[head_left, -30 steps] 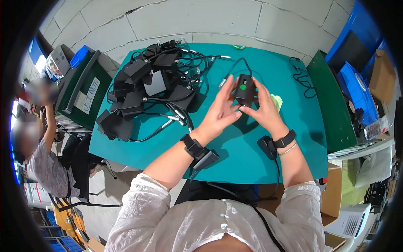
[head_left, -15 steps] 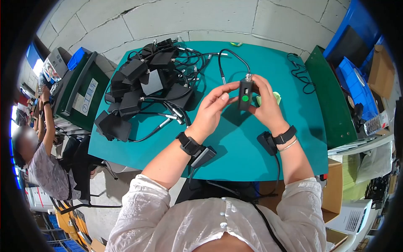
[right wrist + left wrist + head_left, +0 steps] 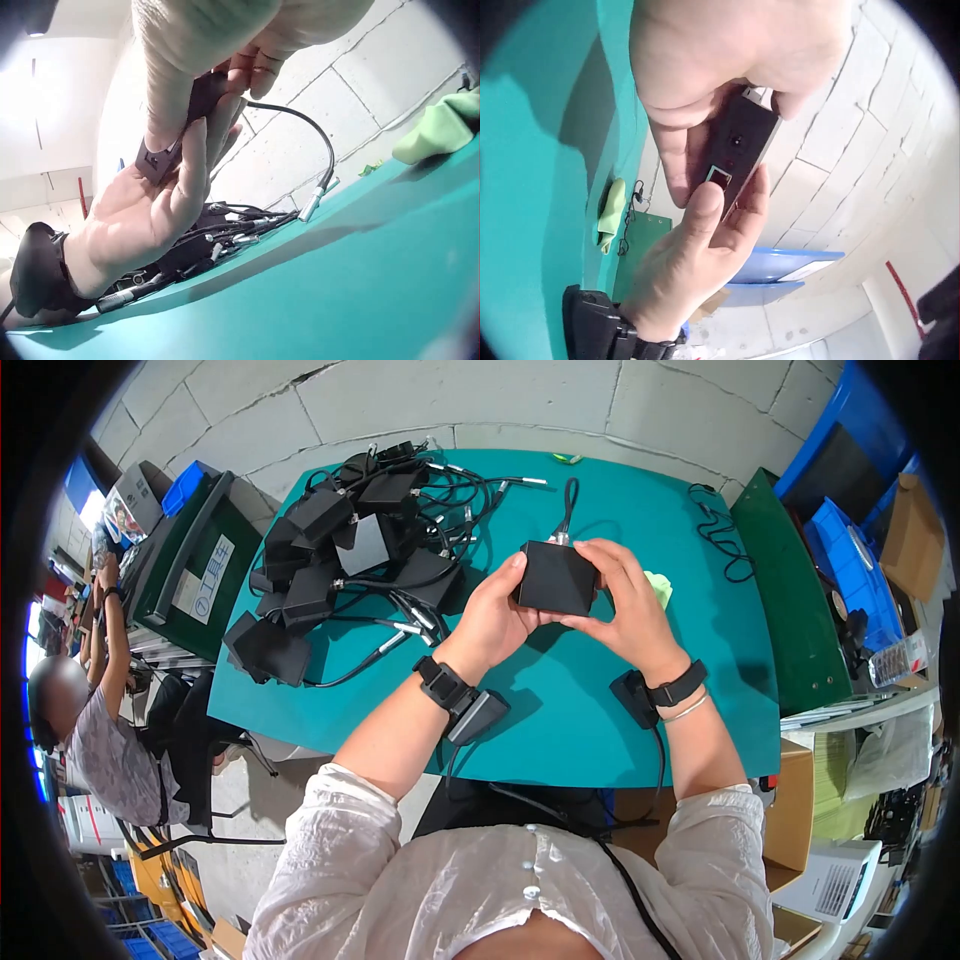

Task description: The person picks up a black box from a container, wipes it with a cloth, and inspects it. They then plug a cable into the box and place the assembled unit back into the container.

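Both hands hold a flat black box (image 3: 557, 578) with a cable (image 3: 570, 505) above the table, its broad plain face upward in the head view. My left hand (image 3: 492, 618) grips its left side, thumb at the upper left corner. On the right side, my right hand (image 3: 635, 605) has fingers along the far right corner and thumb at the near edge. A narrow side of the box (image 3: 737, 141) shows a small round hole and a rectangular port in the left wrist view, the right thumb beside the port. In the right wrist view the cable ends in a metal plug (image 3: 309, 204), hanging free.
A heap of similar black boxes (image 3: 320, 520) with cables covers the left of the green table (image 3: 540, 730). A light green cloth (image 3: 658, 589) lies behind the right hand, and a thin black cable (image 3: 725, 540) farther right. Another person (image 3: 120, 750) sits at far left.
The box has turned from its narrow side with a green round sticker to its broad plain face. My left hand, loosely beside it earlier, now grips its left side.
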### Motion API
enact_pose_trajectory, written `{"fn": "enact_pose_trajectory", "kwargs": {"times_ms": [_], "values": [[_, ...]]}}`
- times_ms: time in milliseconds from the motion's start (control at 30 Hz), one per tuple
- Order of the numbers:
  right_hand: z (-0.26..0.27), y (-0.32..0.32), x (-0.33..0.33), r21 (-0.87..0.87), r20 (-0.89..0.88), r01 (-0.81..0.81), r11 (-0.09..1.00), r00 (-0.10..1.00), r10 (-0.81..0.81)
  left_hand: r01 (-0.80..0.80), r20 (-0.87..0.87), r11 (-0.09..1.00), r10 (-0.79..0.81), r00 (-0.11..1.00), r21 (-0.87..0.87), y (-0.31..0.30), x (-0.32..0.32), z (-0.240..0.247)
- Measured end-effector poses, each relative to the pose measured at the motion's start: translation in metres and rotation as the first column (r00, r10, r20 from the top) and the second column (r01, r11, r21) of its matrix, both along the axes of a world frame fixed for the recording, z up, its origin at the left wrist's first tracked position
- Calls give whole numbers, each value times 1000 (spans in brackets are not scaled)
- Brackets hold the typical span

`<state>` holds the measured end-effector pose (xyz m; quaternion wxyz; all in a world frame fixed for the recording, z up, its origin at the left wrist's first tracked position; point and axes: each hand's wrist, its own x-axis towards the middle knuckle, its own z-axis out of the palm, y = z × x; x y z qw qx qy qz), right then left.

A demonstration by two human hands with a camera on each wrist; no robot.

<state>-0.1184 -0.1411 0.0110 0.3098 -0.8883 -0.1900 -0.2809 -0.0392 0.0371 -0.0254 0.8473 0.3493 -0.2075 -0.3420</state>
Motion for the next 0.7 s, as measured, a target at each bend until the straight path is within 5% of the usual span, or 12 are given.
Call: {"fn": "enact_pose_trajectory", "kwargs": {"times_ms": [67, 167, 333, 400, 433, 500, 533, 600, 700], "values": [[0, 0, -1, 6, -12, -22, 1000, 1000, 22, 102, -121, 993, -108, 987, -61, 1, 2, -1], [1, 1, -1, 38, -29, -65, 997, 997, 66, 182, -75, 963, -200, 977, -199, -1, -5, 12], [13, -4, -2, 168, -9, -153, 974, 988, 157, 129, -92, 963, -154, 984, -235, 1, -2, 14], [17, -20, -2, 98, -113, 92, 991, 990, -81, 205, -88, 921, -246, 965, -331, 4, 8, 7], [17, -26, -3, 94, -114, 85, 992, 991, -74, 179, -99, 923, -225, 969, -340, 5, 9, 6], [18, -39, -5, -232, -297, 381, 895, 848, -438, 178, -144, 913, -244, 959, -367, 8, 11, 7], [15, -45, -6, -236, -296, 374, 897, 851, -433, 182, -189, 902, -272, 944, -391, 9, 11, 9], [0, -54, -6, -580, -397, 335, 743, 681, -616, 164, -264, 890, -295, 918, -425, 10, 10, 15], [-14, -59, 1, -526, -453, 281, 803, 706, -544, 175, -248, 879, -307, 919, -443, 12, 13, 14]]}}
